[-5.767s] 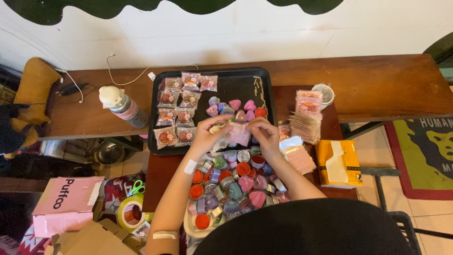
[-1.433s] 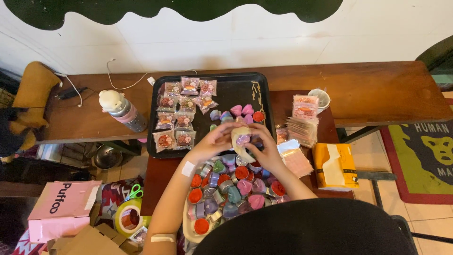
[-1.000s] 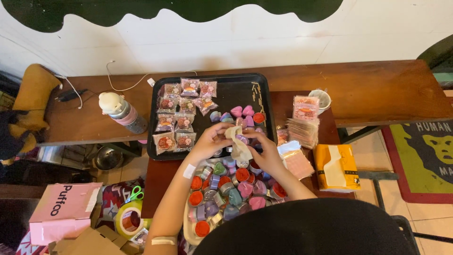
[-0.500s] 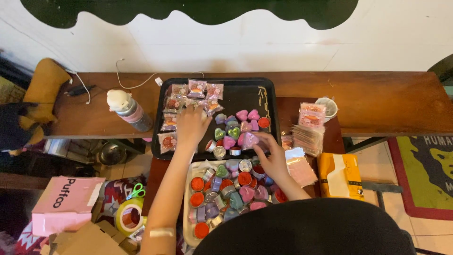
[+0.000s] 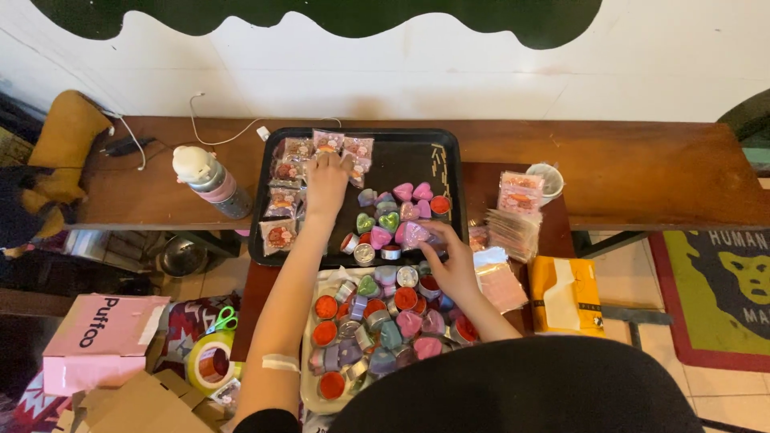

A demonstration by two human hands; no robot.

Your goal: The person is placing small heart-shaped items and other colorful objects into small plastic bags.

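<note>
Nearest the camera, a pale tray (image 5: 309,377) is heaped with small heart-shaped and round candle tins. Just beyond it, the right hand (image 5: 454,265) pinches a pink heart tin (image 5: 415,234) at the black tray's (image 5: 417,152) near edge. Farther off, the left hand (image 5: 327,180) rests, fingers curled, on clear packets (image 5: 330,143); its grip cannot be made out.

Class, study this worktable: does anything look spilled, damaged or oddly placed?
Nothing looks spilled or broken. The bottle lies on its side on the wooden bench, left of the black tray. Otherwise, the left hand rests on the wrapped packets and the right hand reaches the loose candles.
</note>
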